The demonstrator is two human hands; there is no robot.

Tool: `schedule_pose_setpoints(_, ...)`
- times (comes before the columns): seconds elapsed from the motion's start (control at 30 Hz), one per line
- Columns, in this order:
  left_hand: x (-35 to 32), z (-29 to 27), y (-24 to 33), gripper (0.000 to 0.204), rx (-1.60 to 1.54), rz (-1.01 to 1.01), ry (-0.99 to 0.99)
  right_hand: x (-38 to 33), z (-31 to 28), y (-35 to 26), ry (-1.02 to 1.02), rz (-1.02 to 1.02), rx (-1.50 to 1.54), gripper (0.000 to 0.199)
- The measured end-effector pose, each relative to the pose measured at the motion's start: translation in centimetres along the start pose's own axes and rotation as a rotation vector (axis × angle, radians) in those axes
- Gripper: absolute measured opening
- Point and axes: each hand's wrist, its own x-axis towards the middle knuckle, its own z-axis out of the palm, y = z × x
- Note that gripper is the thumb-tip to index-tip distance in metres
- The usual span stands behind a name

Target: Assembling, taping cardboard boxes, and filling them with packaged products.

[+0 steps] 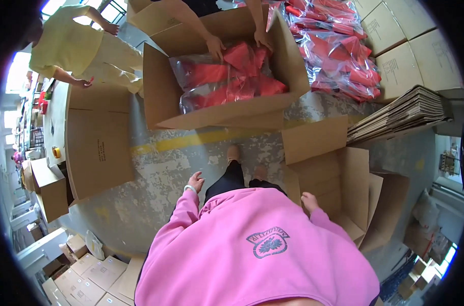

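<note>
My left hand: hangs at my side, fingers loosely spread, holding nothing; a pale band sits on the wrist.
My right hand: hangs low by my hip, curled a little, empty as far as I can see; it is just beside the near edge of the empty carton.
Empty carton: lies open on the floor to my right, flaps out, with nothing inside that I can see. I judge this one is not yet started.
Big carton: stands on the floor ahead of me, beyond the yellow floor line, flaps open, and already about full of red goods in clear bags.
Another person's hands: press down on the bags from the far side of the big carton; that filling looks nearly done to me, but the box is not closed.
Loose bagged stock: a heap of the same red packs lies far right on the floor, so plenty is left to pack.
Flat cartons: a stack of unfolded ones lies right of the heap, not yet made up.
Person in yellow: stands far left at a cardboard-covered table, apart from me.
Overall: one box about filled, one open and empty beside me, both my hands idle.
</note>
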Motion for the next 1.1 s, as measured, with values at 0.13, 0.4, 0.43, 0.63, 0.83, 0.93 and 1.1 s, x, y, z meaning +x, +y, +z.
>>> schedule_pose_setpoints(0.13, -1.0, 1.1, -4.3, 0.048, -0.097, -0.203, -0.001, 0.5, -5.0, -4.7, 0.057, -0.053, -0.103, 0.034)
schedule_pose_setpoints(0.4, -0.9, 3.6, -3.8, 0.047, -0.25, -0.322, -0.009, -1.4, -8.4, -6.8, 0.075, 0.01, 0.016, 0.035)
schedule_pose_setpoints(0.43, -0.6, 3.7, -3.1, 0.047, -0.251, -0.319, -0.013, -1.5, -8.3, -6.9, 0.047, 0.015, -0.009, 0.035)
schedule_pose_setpoints(0.63, -1.0, 3.6, 0.0, 0.047, -0.322, -0.217, -0.008, -0.5, -7.9, -7.5, 0.007, 0.002, -0.039, 0.034)
schedule_pose_setpoints(0.83, -2.4, 1.3, -4.0, 0.047, -0.321, -0.281, 0.036, 1.2, -5.3, -10.2, -0.031, -0.018, -0.074, 0.037)
schedule_pose_setpoints(0.93, -3.1, -0.7, -5.5, 0.048, -0.258, -0.317, 0.005, 2.0, -3.2, -10.5, -0.001, 0.003, 0.032, 0.036)
schedule_pose_setpoints(1.1, -2.6, -3.2, -4.6, 0.048, -0.179, -0.28, 0.027, 4.2, -0.4, -8.8, 0.002, 0.062, 0.19, 0.035)
